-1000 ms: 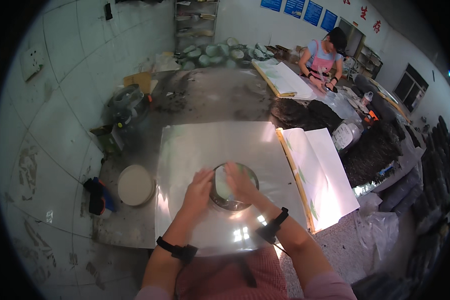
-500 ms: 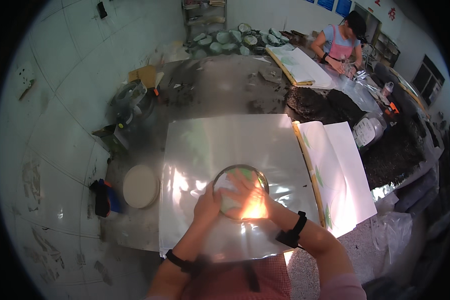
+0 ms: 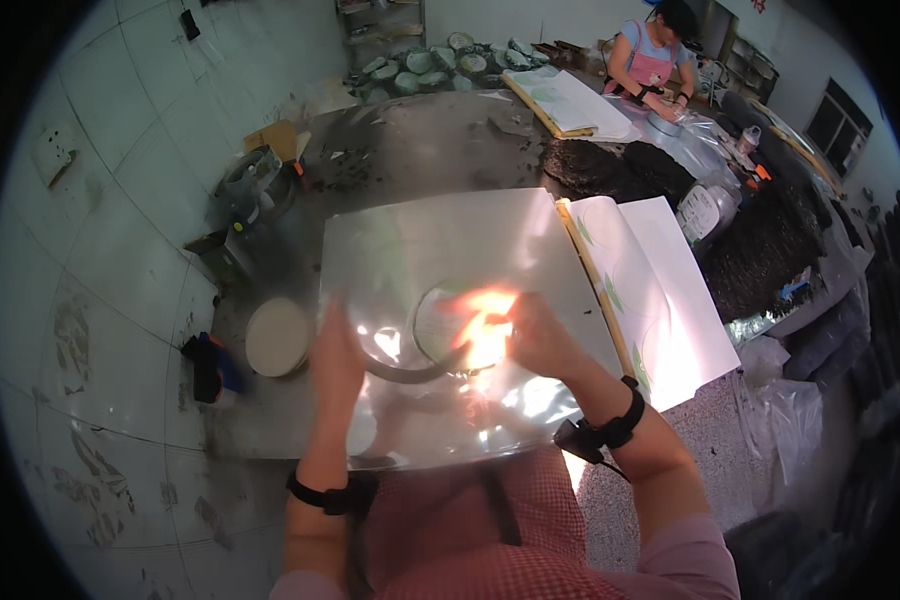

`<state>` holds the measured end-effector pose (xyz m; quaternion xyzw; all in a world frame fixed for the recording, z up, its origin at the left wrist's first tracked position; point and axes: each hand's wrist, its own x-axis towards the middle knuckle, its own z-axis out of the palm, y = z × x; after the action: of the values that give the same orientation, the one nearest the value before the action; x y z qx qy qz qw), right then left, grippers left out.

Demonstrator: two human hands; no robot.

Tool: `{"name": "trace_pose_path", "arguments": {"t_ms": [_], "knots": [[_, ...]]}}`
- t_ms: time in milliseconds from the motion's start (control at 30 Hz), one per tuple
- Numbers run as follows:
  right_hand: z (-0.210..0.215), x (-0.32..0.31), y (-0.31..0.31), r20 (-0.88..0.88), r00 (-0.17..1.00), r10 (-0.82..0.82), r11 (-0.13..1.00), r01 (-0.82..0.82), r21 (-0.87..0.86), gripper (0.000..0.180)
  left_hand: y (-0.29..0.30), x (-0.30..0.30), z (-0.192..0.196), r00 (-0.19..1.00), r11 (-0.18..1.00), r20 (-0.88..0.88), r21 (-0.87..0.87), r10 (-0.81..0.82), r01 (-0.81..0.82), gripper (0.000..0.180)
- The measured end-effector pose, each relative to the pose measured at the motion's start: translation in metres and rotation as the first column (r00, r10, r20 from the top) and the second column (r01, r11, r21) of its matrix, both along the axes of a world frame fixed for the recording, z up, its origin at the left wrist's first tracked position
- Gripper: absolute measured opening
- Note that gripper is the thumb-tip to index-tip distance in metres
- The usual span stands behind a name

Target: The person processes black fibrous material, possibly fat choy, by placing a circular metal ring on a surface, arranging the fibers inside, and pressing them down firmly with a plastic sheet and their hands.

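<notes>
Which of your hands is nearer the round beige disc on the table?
Left. The left hand, blurred, is just right of the round beige disc; the right hand is farther to the right, over the shiny sheet.

Wears finely checked apron (image 3: 530, 515) in dull red and pale pink, with dark strip (image 3: 501, 508) down front. Has plain mauve-pink sleeves (image 3: 685, 560), stopping near elbows. Bare at left hand (image 3: 337, 362), softly blurred, and at right hand (image 3: 542, 338), partly lost in glare. Banded near left wrist with black left strap (image 3: 315, 496), bearing dark block (image 3: 355, 494). Banded near right wrist with black right strap (image 3: 626, 416), bearing boxy black module (image 3: 577, 438) and thin dark cable (image 3: 616, 469).
</notes>
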<state>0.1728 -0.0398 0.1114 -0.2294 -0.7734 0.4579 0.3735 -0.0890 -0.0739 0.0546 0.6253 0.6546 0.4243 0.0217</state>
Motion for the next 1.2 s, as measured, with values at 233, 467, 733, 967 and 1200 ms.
{"name": "trace_pose_path", "arguments": {"t_ms": [233,467,733,967,1200], "knots": [[-0.145,0.038,0.029,0.353,0.526,-0.774,0.551,0.834,-0.036,0.044,0.010,-0.051,-0.111,0.859,0.956,0.457,-0.270,0.229,-0.111,0.038],[-0.094,0.119,-0.037,-0.019,0.584,-0.811,0.439,0.588,-0.680,0.048,-0.065,-0.017,-0.066,0.870,0.767,-0.111,-0.535,-0.480,0.354,0.020],[0.000,0.031,0.057,0.320,0.942,0.106,0.638,0.183,-0.748,0.062,-0.079,-0.031,-0.059,0.721,0.635,-0.216,-0.674,-0.658,0.378,0.044],[-0.029,-0.105,0.142,0.089,0.991,-0.099,0.939,0.123,-0.322,0.049,-0.073,-0.036,-0.083,0.730,0.582,-0.043,-0.636,-0.682,0.507,0.028],[-0.130,-0.053,0.026,0.755,0.591,-0.284,0.920,-0.054,0.388,0.078,-0.062,-0.037,-0.088,0.621,0.413,-0.056,-0.792,-0.782,0.449,0.028]]}}
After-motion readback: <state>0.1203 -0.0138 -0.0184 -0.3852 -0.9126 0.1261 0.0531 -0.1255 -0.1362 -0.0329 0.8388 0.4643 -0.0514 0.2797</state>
